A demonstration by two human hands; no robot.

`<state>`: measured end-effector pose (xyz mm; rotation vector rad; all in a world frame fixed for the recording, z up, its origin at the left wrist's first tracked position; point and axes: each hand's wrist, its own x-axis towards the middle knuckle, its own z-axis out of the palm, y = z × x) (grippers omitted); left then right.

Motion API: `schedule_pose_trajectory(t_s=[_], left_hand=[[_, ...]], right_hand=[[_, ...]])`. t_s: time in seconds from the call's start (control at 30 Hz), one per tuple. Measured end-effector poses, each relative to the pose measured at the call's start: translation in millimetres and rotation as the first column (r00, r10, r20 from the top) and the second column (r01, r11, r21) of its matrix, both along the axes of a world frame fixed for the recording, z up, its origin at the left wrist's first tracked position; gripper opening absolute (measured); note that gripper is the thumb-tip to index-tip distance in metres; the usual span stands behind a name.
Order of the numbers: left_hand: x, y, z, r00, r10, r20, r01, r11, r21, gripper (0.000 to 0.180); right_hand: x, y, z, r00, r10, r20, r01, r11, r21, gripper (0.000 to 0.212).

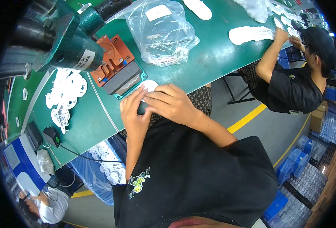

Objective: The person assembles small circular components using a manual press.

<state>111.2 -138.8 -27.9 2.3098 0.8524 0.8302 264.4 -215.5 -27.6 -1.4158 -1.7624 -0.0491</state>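
Note:
A white round plastic part (150,84) is held at the green table's front edge, just right of the press fixture. My left hand (133,110) grips it from the left, fingertips at its rim. From the right, my right hand (171,102) closes on the same part, its fingers bent over it. The fingers cover much of the part, so its underside is hidden. Close beyond my left hand is the orange fixture block (113,59) with a dark grey front piece, set on a teal base. Above it looms the dark green press head (71,47).
Several white round parts (67,89) lie in a heap left of the fixture. A clear plastic bag of metal pins (164,38) lies behind it. Below the table's left side stands a blue-lined bin (107,163) of white parts. At right another person (297,79) handles white stacked pieces (249,35).

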Motion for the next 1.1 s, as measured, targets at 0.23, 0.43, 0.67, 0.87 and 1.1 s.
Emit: schedule_pose_trajectory(t_s=[0.23, 0.43, 0.67, 0.87, 1.1], left_hand=[[-18, -2, 26, 0.987, 0.015, 0.159, -0.060, 0.959, 0.277, 0.043], [-8, 52, 38, 0.956, 0.265, 0.129, -0.294, 0.831, 0.472, 0.032], [19, 90, 28, 0.988, 0.050, 0.143, -0.093, 0.945, 0.313, 0.050], [29, 95, 35, 0.987, 0.120, 0.104, -0.150, 0.917, 0.369, 0.048], [12, 129, 9, 0.988, 0.031, 0.153, -0.104, 0.865, 0.492, 0.046]], right_hand=[[18, -29, -8, 0.890, -0.214, -0.402, 0.193, 0.977, -0.093, 0.034], [15, -15, -12, 0.889, -0.276, -0.365, 0.211, 0.955, -0.208, 0.024], [42, 72, 109, 0.961, -0.047, -0.272, 0.186, 0.838, 0.513, 0.055], [53, 178, 293, 0.979, -0.042, -0.199, 0.168, 0.718, 0.675, 0.026], [33, 93, 261, 0.911, 0.241, -0.334, 0.066, 0.715, 0.696, 0.030]])
